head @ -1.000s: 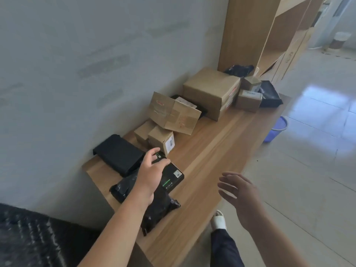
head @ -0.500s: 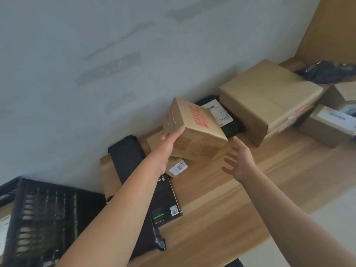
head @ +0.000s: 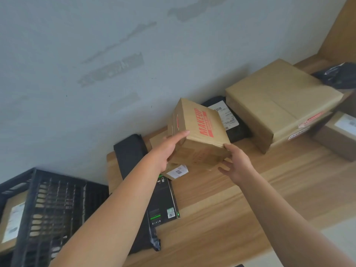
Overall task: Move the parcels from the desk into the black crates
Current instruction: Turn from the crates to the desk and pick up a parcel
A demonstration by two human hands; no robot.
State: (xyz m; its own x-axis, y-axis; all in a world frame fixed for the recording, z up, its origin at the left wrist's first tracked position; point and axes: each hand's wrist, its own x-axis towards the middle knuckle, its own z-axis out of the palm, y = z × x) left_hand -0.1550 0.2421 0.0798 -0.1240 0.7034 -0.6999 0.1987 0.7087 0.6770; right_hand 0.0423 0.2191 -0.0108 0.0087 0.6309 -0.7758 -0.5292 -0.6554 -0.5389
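Note:
A cardboard box printed MAKEUP in red (head: 200,132) is tilted above the wooden desk (head: 240,205). My left hand (head: 169,149) grips its left lower corner, thumb along the side face. My right hand (head: 237,164) touches its right lower corner with the thumb, fingers spread below. Beneath it lies a small box with a barcode label (head: 178,171). A black crate (head: 48,209) stands at lower left, beyond the desk's end, with a labelled brown parcel (head: 13,218) inside.
On the desk lie a flat black box with green print (head: 163,201), a black poly bag (head: 131,157), a black parcel with a white label (head: 227,116), a large cardboard box (head: 279,105) and smaller boxes (head: 339,135) at right. A grey wall runs behind.
My left hand left the flat black box and took the MAKEUP box, which is tilted up. My right hand came in from the right and reached the box's lower right corner.

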